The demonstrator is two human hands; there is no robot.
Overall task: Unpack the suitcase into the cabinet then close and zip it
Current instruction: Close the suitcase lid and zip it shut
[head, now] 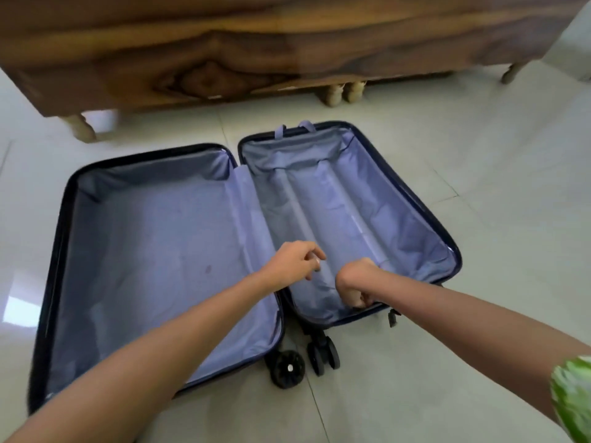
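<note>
The suitcase (160, 251) lies wide open on the pale floor (447, 362), both halves showing bare lilac lining, so by my read the unpacking is done and closing is the step in hand. The lid half at nine o'clock lies flat. Just right of the hinge, the left hand (292, 263) hovers over the lining with fingers loosely spread, holding nothing. Beside it, at about five o'clock of the right-hand shell, the right hand (355, 284) is curled onto the near rim; whether it pinches lining or the edge itself, I cannot tell. The zip pull (392, 316) dangles just right of that fist. To do this well: tuck loose fabric inside the rim before folding, so the teeth stay clear. The wooden cabinet (256, 49) stands at twelve o'clock.
</note>
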